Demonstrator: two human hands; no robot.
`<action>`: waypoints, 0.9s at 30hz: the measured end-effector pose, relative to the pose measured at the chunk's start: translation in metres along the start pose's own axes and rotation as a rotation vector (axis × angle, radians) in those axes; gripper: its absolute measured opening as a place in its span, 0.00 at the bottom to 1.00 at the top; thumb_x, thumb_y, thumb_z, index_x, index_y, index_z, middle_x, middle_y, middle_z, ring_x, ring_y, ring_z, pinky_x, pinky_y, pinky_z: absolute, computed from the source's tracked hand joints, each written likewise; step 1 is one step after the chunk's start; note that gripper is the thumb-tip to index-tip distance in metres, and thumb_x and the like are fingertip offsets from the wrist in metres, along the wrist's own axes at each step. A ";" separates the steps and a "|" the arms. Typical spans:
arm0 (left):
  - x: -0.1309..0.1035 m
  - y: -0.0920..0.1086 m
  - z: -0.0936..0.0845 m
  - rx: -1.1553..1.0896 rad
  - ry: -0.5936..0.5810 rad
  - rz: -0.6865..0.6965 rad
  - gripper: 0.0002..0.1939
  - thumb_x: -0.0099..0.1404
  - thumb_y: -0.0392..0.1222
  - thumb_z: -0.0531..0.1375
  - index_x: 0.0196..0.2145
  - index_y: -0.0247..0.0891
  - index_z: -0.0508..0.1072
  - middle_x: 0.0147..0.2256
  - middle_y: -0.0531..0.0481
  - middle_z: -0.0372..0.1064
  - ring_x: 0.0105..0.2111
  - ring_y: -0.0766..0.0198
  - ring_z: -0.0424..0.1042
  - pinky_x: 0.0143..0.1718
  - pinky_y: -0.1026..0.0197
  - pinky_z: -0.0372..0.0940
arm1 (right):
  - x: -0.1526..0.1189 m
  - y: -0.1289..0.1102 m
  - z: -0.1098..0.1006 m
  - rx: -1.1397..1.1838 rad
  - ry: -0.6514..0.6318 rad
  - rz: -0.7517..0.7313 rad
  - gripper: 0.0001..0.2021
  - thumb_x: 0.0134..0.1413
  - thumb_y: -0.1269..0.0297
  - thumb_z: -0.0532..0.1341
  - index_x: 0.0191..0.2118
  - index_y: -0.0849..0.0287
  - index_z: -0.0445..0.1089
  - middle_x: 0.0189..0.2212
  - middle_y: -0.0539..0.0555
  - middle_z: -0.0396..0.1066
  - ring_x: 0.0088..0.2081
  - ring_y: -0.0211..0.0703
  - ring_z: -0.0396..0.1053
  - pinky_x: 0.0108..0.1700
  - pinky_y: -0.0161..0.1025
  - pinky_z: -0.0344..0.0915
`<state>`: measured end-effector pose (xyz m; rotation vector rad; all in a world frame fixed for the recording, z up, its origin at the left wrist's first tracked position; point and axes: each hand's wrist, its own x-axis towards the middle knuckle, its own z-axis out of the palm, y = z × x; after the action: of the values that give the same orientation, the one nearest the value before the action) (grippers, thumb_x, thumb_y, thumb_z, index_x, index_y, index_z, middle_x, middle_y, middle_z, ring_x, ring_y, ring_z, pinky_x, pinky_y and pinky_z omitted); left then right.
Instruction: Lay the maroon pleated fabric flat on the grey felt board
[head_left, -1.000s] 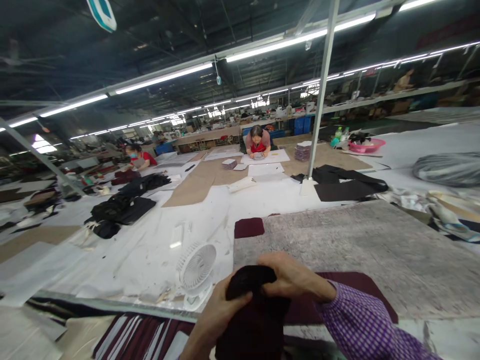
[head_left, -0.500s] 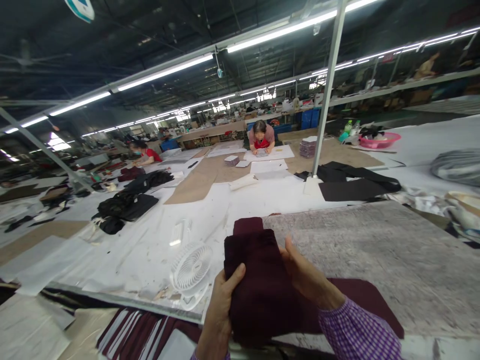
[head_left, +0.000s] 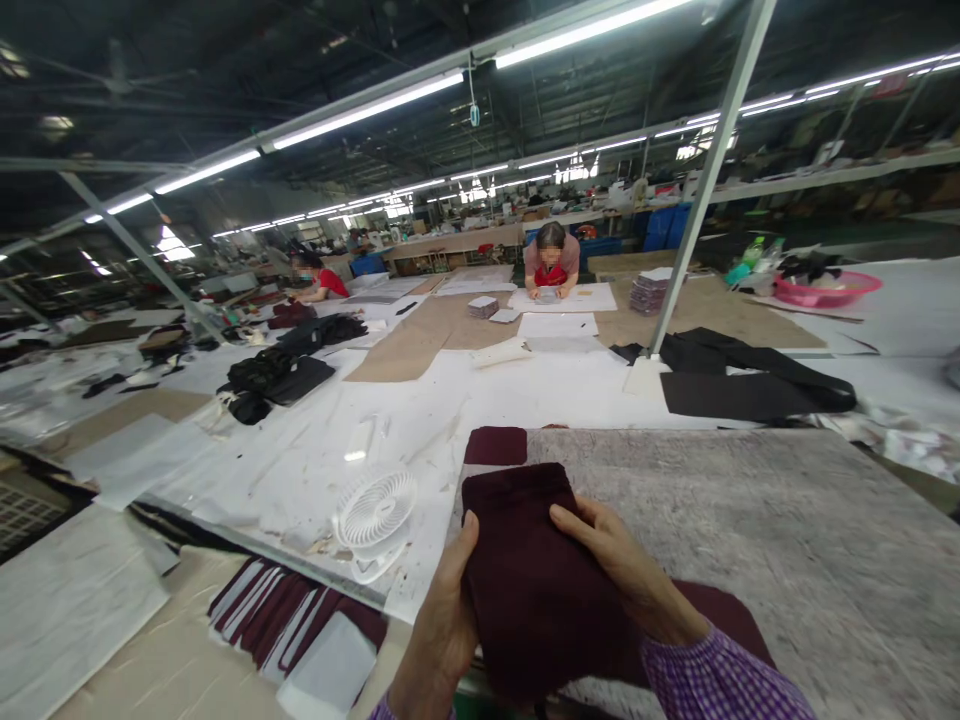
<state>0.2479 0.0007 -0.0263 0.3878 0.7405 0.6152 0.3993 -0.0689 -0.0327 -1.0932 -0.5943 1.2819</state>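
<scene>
Between my two hands is a thick folded stack of dark maroon fabric (head_left: pixel 536 580), held up over the table's near edge. My left hand (head_left: pixel 450 590) grips its left side, thumb along the edge. On the right side my right hand (head_left: pixel 611 555) is closed too, its thumb lying on the top face and the other fingers hidden beneath. Just beyond the stack lies a small maroon piece (head_left: pixel 496 446) on the grey mottled board (head_left: pixel 750 500). Another maroon piece (head_left: pixel 724 615) rests on the board, partly covered by my right forearm.
A white fan (head_left: pixel 375 510) lies left of my hands. Lower left is a row of maroon pieces with light sheets (head_left: pixel 292 610). A metal post (head_left: pixel 705 190) rises beyond the board, beside black fabric (head_left: pixel 750 385). Two people work farther back.
My right thumb has come down from a raised position onto the stack's top face. The stack has shifted slightly nearer, showing more of the small piece beyond. The view has turned left.
</scene>
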 end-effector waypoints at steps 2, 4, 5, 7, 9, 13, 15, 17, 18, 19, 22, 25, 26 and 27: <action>0.001 -0.006 0.001 -0.008 -0.016 -0.048 0.26 0.59 0.49 0.61 0.51 0.31 0.69 0.43 0.36 0.76 0.45 0.47 0.74 0.51 0.47 0.66 | -0.003 -0.002 -0.004 -0.018 -0.006 -0.011 0.17 0.53 0.57 0.64 0.47 0.59 0.72 0.42 0.56 0.76 0.41 0.48 0.74 0.46 0.43 0.67; 0.002 -0.011 0.001 -0.022 -0.035 -0.088 0.27 0.59 0.51 0.61 0.51 0.30 0.69 0.41 0.36 0.77 0.46 0.46 0.73 0.50 0.46 0.66 | -0.005 -0.002 -0.007 -0.027 -0.006 -0.007 0.18 0.52 0.57 0.64 0.47 0.59 0.72 0.42 0.55 0.76 0.41 0.48 0.74 0.45 0.44 0.67; 0.003 -0.013 0.001 -0.026 -0.039 -0.097 0.27 0.59 0.51 0.61 0.50 0.29 0.69 0.41 0.36 0.77 0.46 0.45 0.73 0.50 0.46 0.66 | -0.005 -0.002 -0.009 -0.026 -0.006 0.003 0.18 0.52 0.57 0.64 0.47 0.58 0.72 0.42 0.55 0.76 0.40 0.48 0.74 0.45 0.44 0.67; 0.002 -0.014 0.002 -0.030 -0.028 -0.093 0.26 0.59 0.50 0.61 0.50 0.29 0.70 0.40 0.36 0.77 0.46 0.46 0.73 0.51 0.46 0.65 | -0.003 -0.001 -0.012 -0.015 -0.011 0.032 0.18 0.51 0.56 0.65 0.46 0.59 0.73 0.41 0.56 0.76 0.40 0.49 0.74 0.45 0.44 0.67; -0.003 -0.013 0.003 -0.052 -0.021 -0.072 0.26 0.60 0.52 0.59 0.49 0.29 0.71 0.40 0.36 0.77 0.46 0.46 0.73 0.52 0.47 0.64 | 0.001 0.001 -0.013 -0.007 -0.027 0.061 0.18 0.50 0.56 0.65 0.45 0.60 0.73 0.40 0.56 0.77 0.40 0.49 0.74 0.45 0.44 0.68; -0.020 -0.003 -0.001 -0.128 -0.095 -0.037 0.31 0.61 0.60 0.53 0.49 0.31 0.72 0.42 0.37 0.76 0.49 0.45 0.71 0.54 0.45 0.62 | 0.010 0.006 -0.005 0.022 -0.077 0.136 0.17 0.50 0.56 0.65 0.44 0.61 0.74 0.36 0.57 0.78 0.35 0.47 0.75 0.39 0.40 0.70; -0.028 0.002 -0.008 -0.133 -0.114 -0.006 0.32 0.60 0.62 0.52 0.50 0.32 0.71 0.43 0.38 0.76 0.50 0.45 0.70 0.55 0.44 0.61 | 0.014 0.008 0.004 0.036 -0.098 0.166 0.17 0.51 0.57 0.65 0.44 0.61 0.74 0.34 0.56 0.79 0.32 0.46 0.76 0.36 0.39 0.70; -0.035 0.007 -0.018 -0.126 -0.104 0.035 0.32 0.59 0.62 0.53 0.50 0.34 0.71 0.45 0.38 0.75 0.50 0.44 0.70 0.55 0.44 0.60 | 0.017 0.012 0.016 0.042 -0.114 0.184 0.17 0.51 0.57 0.65 0.44 0.62 0.73 0.33 0.56 0.79 0.31 0.46 0.76 0.34 0.38 0.70; -0.038 0.011 -0.023 -0.126 -0.100 0.053 0.33 0.59 0.63 0.53 0.50 0.34 0.71 0.45 0.38 0.75 0.50 0.44 0.70 0.55 0.44 0.59 | 0.019 0.013 0.023 0.041 -0.120 0.189 0.17 0.51 0.57 0.65 0.44 0.61 0.73 0.32 0.56 0.79 0.31 0.46 0.76 0.33 0.38 0.71; -0.041 0.015 -0.030 -0.129 -0.098 0.070 0.33 0.59 0.63 0.53 0.50 0.33 0.71 0.46 0.38 0.75 0.50 0.44 0.70 0.55 0.44 0.59 | 0.021 0.015 0.031 0.038 -0.123 0.192 0.17 0.50 0.57 0.65 0.44 0.61 0.73 0.32 0.56 0.79 0.31 0.46 0.76 0.33 0.39 0.71; -0.053 0.031 -0.050 -0.155 -0.107 0.114 0.35 0.58 0.64 0.53 0.50 0.32 0.71 0.46 0.37 0.74 0.50 0.43 0.70 0.55 0.44 0.59 | 0.027 0.022 0.060 0.013 -0.128 0.187 0.17 0.49 0.57 0.66 0.44 0.60 0.73 0.34 0.55 0.79 0.34 0.49 0.76 0.35 0.41 0.72; -0.069 0.050 -0.072 -0.192 -0.131 0.167 0.34 0.60 0.64 0.52 0.50 0.31 0.71 0.46 0.37 0.75 0.50 0.45 0.70 0.55 0.45 0.59 | 0.031 0.029 0.096 -0.028 -0.141 0.173 0.18 0.47 0.56 0.67 0.44 0.58 0.73 0.36 0.55 0.79 0.38 0.52 0.76 0.37 0.44 0.73; -0.075 0.057 -0.079 -0.205 -0.133 0.191 0.34 0.60 0.64 0.51 0.50 0.31 0.71 0.45 0.37 0.75 0.50 0.45 0.70 0.55 0.46 0.59 | 0.032 0.031 0.109 -0.042 -0.145 0.171 0.18 0.47 0.56 0.67 0.44 0.57 0.73 0.37 0.54 0.79 0.39 0.52 0.76 0.37 0.44 0.73; -0.081 0.063 -0.087 -0.215 -0.126 0.217 0.34 0.60 0.64 0.52 0.49 0.31 0.71 0.45 0.37 0.75 0.50 0.45 0.70 0.55 0.46 0.60 | 0.033 0.034 0.121 -0.057 -0.151 0.170 0.18 0.47 0.56 0.67 0.43 0.57 0.73 0.36 0.54 0.79 0.39 0.53 0.76 0.38 0.44 0.73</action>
<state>0.1142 0.0063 -0.0106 0.3069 0.5089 0.8586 0.2880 -0.0032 -0.0200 -1.1194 -0.6651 1.5127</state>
